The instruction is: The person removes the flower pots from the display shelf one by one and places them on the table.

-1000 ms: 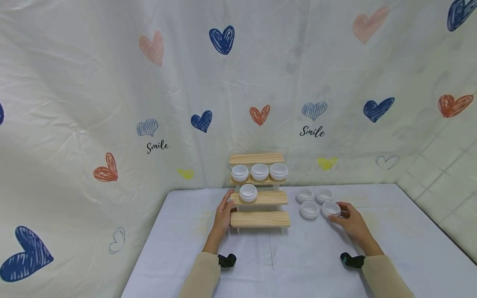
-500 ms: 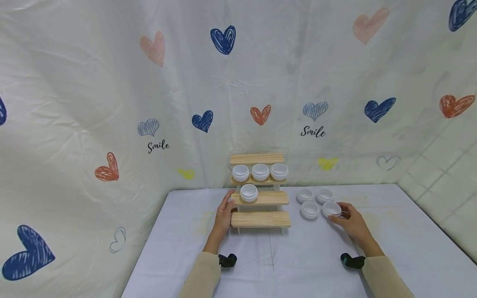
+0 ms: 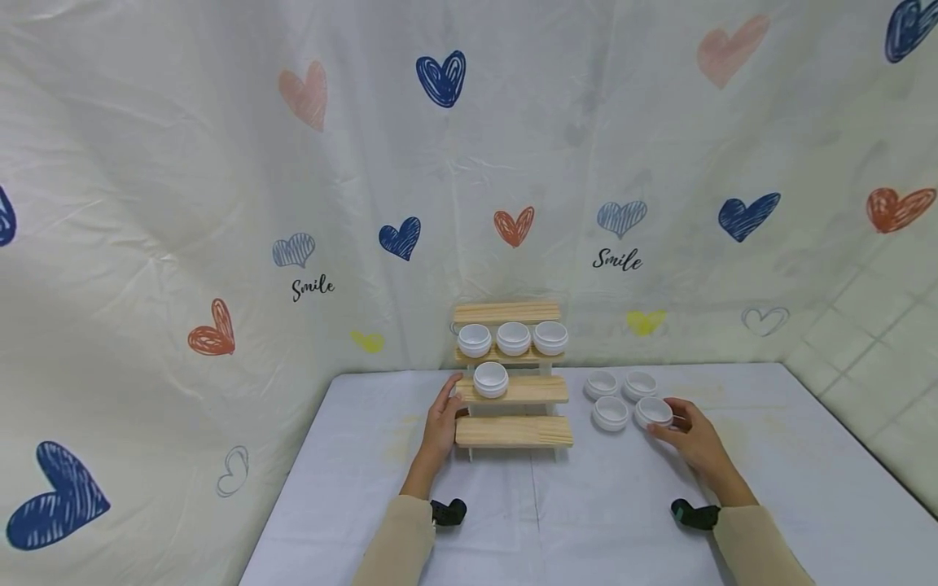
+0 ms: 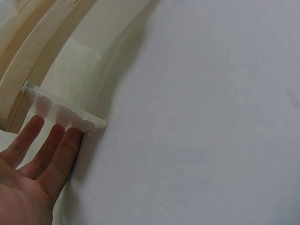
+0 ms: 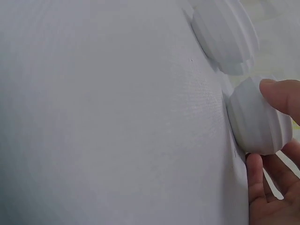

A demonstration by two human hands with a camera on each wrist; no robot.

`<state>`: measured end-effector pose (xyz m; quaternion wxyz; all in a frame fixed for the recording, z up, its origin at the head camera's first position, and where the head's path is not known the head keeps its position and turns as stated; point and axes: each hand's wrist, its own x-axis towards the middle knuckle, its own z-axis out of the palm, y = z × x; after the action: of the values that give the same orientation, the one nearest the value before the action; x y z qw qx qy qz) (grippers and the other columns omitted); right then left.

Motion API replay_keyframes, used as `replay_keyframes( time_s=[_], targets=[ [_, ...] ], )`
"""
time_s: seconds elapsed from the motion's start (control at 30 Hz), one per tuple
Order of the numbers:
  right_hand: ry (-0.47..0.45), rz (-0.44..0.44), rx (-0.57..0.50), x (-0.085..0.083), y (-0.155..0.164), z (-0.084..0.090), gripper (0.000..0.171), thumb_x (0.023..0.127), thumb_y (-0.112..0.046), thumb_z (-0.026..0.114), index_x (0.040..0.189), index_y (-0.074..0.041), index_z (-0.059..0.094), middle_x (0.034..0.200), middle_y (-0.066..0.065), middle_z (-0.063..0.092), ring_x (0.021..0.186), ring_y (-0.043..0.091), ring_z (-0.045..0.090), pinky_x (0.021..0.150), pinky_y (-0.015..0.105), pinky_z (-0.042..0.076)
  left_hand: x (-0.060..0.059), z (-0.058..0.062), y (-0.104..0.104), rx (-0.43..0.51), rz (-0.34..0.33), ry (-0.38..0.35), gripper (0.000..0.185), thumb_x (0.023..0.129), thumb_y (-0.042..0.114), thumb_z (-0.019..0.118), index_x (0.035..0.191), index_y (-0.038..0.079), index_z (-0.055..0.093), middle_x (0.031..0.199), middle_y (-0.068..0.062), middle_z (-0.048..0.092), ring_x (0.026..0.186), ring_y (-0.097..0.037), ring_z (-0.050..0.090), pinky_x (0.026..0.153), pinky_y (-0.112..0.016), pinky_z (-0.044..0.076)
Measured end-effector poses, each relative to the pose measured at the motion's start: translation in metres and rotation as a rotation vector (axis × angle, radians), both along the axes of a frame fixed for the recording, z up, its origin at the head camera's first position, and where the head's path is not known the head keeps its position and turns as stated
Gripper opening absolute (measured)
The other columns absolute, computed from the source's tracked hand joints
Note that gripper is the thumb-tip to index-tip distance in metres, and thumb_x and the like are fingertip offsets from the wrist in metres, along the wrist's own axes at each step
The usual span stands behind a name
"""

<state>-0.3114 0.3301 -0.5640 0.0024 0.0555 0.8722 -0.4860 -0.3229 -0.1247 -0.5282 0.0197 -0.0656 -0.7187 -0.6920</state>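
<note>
My right hand (image 3: 689, 435) holds a small white bowl (image 3: 651, 413) by its right side, on the table among the loose bowls. In the right wrist view the thumb is at the rim of that bowl (image 5: 255, 119), with the other fingers around its lower side. My left hand (image 3: 440, 423) is against the left side of a tiered wooden display stand (image 3: 513, 433). Its fairly straight fingers (image 4: 63, 152) touch the stand's pale side support (image 4: 65, 110) in the left wrist view. Three white bowls stand on the second tier from the top; one bowl (image 3: 490, 381) sits at the left of the tier below.
Three more loose white bowls, one of them the near-left bowl (image 3: 610, 414), stand beside the held one, right of the stand. A white cloth covers the table (image 3: 601, 505). Behind it hangs a white curtain (image 3: 513, 146) printed with hearts, close to the stand's back.
The view has shifted very slightly. Both hands, the stand and the bowls keep their places, with the right hand still on the same bowl.
</note>
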Motion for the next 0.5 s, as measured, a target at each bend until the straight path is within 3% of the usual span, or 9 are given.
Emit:
replay_keyframes(
  time_s=[0.1,0.3,0.5],
  targets=[
    [-0.002,-0.005,-0.001,0.0003,0.0005,0.0004,0.099,0.091,-0.050,0.074,0.158,0.002,0.023,0.157,0.033,0.032,0.141,0.051,0.036,0.113,0.065,0.035,-0.0001,-0.0001,0.0006,-0.002,-0.003,0.003,0.048,0.109,0.019,0.044,0.157,0.014,0.041,0.138,-0.020,0.061,0.123,-0.040,0.062,0.110,-0.056,0.044],
    [-0.013,-0.025,-0.023,0.0003,0.0015,0.0007,0.099,0.093,-0.052,0.071,0.160,0.000,0.021,0.159,0.032,0.030,0.143,0.051,0.034,0.115,0.066,0.033,0.0006,0.0015,0.0013,-0.036,0.022,-0.002,0.048,0.109,0.021,0.044,0.157,0.016,0.043,0.134,-0.018,0.065,0.118,-0.024,0.064,0.108,-0.051,0.046],
    [0.010,-0.057,-0.059,0.0003,0.0010,0.0017,0.094,0.096,-0.052,0.067,0.159,0.001,0.023,0.160,0.031,0.031,0.143,0.049,0.035,0.113,0.062,0.037,-0.0015,0.0003,0.0003,-0.037,0.028,-0.010,0.048,0.109,0.021,0.045,0.157,0.016,0.043,0.130,-0.017,0.067,0.122,-0.030,0.062,0.109,-0.050,0.045]
  ],
)
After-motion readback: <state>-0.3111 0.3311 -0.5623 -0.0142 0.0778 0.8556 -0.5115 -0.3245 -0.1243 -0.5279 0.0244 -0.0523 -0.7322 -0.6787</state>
